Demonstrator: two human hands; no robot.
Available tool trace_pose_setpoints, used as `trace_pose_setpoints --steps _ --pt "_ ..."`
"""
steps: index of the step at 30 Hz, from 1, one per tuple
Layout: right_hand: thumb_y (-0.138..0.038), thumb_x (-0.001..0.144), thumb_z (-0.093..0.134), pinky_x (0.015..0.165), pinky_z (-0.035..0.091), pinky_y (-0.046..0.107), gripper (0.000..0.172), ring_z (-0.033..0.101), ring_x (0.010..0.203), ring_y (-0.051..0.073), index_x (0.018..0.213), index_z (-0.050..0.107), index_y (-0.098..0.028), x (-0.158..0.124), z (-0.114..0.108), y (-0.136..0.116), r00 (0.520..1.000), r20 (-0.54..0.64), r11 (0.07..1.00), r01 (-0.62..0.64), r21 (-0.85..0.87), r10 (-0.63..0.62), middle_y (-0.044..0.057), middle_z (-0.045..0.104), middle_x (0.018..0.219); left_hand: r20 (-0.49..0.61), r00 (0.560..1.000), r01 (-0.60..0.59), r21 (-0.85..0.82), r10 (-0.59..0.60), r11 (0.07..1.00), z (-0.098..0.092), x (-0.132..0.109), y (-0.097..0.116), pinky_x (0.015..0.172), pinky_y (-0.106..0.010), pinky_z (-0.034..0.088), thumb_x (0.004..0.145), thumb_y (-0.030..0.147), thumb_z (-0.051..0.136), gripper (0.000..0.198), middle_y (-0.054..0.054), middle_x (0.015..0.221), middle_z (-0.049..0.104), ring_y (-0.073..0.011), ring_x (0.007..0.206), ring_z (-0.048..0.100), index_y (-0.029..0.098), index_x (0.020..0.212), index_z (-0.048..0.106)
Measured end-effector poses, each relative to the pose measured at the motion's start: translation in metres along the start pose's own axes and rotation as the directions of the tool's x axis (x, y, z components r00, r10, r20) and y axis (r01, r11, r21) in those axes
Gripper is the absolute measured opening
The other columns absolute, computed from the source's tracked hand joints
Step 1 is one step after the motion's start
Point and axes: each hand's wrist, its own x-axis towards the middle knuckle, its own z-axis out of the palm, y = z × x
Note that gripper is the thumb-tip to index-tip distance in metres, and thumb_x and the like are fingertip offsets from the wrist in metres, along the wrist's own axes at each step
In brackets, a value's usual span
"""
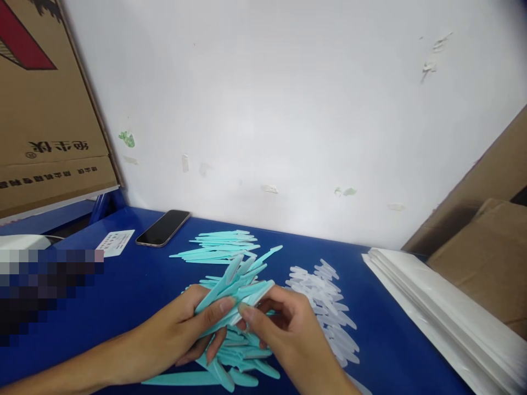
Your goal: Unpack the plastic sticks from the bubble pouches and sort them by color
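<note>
My left hand [206,321] is closed round a fanned bundle of slim teal plastic strips, which look like eyebrow razors [230,280]. The thumb presses across the bundle from above. My right hand [288,323] pinches one teal razor [259,293] with a pale edge at the bundle's right side; its other fingers curl partly out of sight. Beneath both hands lies a loose pile of the same teal pieces [247,354], partly covered by them. A flatter row of teal pieces [224,244] is behind the bundle. Translucent white pieces [325,307] of similar slim shape lie overlapping to the right.
A phone [163,227] and a printed card [117,242] rest at the back left of the blue table [395,329]. White folded sheets [444,312] lie along the right edge, beside brown cardboard [489,258]. A large carton [49,109] stands left, and a white wall [280,109] behind.
</note>
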Motion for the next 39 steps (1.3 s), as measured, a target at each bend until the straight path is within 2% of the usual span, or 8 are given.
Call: trace_pose_setpoints --steps 6,12,16,19,24,28,32,39 --pt "-0.050 0.085 0.077 0.075 0.051 0.030 0.033 0.067 0.083 0.022 0.088 0.079 -0.017 0.003 -0.005 0.001 1.000 0.006 0.999 0.016 0.051 -0.017 0.007 0.074 0.086 0.007 1.000 -0.028 -0.042 0.029 0.999 0.000 0.001 -0.004 0.044 -0.024 0.022 0.102 0.058 0.049 0.053 0.008 0.047 0.032 -0.0080 0.041 0.027 0.017 0.070 0.059" --pt "-0.047 0.083 0.080 0.065 0.045 0.025 0.030 0.061 0.071 0.016 0.081 0.076 -0.017 0.005 -0.010 -0.004 0.999 -0.037 0.998 0.011 0.061 -0.009 0.003 0.070 0.075 -0.003 1.000 -0.017 0.049 0.017 0.999 0.001 -0.002 0.007 0.051 -0.022 0.037 0.105 0.048 0.048 0.041 0.009 0.047 0.041 -0.0085 0.041 0.036 0.018 0.082 0.063" --pt "-0.048 0.077 0.085 0.061 0.044 0.023 0.033 0.058 0.066 0.014 0.077 0.076 -0.017 0.006 -0.012 -0.006 0.999 -0.049 0.999 0.005 0.048 -0.002 0.000 0.066 0.068 -0.032 0.999 -0.031 0.017 0.032 0.999 0.002 -0.003 0.014 0.045 -0.020 0.029 0.103 0.050 0.051 0.039 0.008 0.055 0.041 -0.0081 0.044 0.032 0.019 0.081 0.059" --pt "-0.053 0.079 0.083 0.065 0.048 0.024 0.036 0.062 0.071 0.016 0.080 0.076 -0.017 0.005 -0.011 -0.005 0.999 -0.051 0.999 0.013 0.053 -0.011 0.002 0.069 0.073 -0.019 0.999 -0.028 -0.014 0.028 1.000 0.003 -0.002 0.016 0.042 -0.020 0.024 0.102 0.051 0.053 0.039 0.006 0.066 0.045 -0.0072 0.047 0.029 0.019 0.080 0.055" --pt "-0.060 0.082 0.077 0.069 0.052 0.028 0.042 0.068 0.074 0.020 0.080 0.078 -0.018 0.006 -0.011 -0.002 0.998 -0.060 0.999 -0.036 0.018 0.037 0.005 0.074 0.074 -0.054 0.997 -0.059 0.060 0.062 0.996 0.004 -0.001 0.005 0.049 -0.019 0.033 0.104 0.046 0.051 0.032 0.004 0.071 0.051 -0.0098 0.054 0.037 0.019 0.090 0.062" --pt "-0.060 0.080 0.079 0.069 0.052 0.026 0.042 0.067 0.074 0.018 0.076 0.078 -0.018 0.006 -0.016 -0.005 0.996 -0.040 0.996 -0.082 0.030 0.083 0.005 0.075 0.073 -0.061 0.997 -0.036 0.117 0.043 0.993 0.002 -0.001 0.000 0.050 -0.020 0.033 0.103 0.047 0.051 0.035 0.004 0.068 0.048 -0.0105 0.055 0.036 0.019 0.087 0.063" --pt "-0.059 0.077 0.082 0.070 0.051 0.026 0.041 0.066 0.073 0.017 0.076 0.079 -0.017 0.003 -0.020 -0.009 0.994 -0.036 0.993 -0.101 0.059 0.103 0.005 0.074 0.073 -0.055 0.997 -0.053 0.148 0.062 0.988 0.001 -0.002 0.011 0.049 -0.019 0.033 0.102 0.048 0.053 0.035 0.004 0.068 0.047 -0.0104 0.055 0.038 0.019 0.087 0.065" --pt "-0.064 0.073 0.083 0.071 0.055 0.030 0.045 0.068 0.074 0.020 0.074 0.080 -0.018 0.002 -0.020 -0.015 0.993 -0.063 0.995 -0.094 0.046 0.096 0.006 0.074 0.073 -0.080 0.996 -0.015 0.158 0.028 0.987 0.002 -0.005 0.017 0.041 -0.019 0.027 0.102 0.054 0.053 0.038 0.009 0.051 0.032 -0.0089 0.043 0.029 0.021 0.092 0.070"
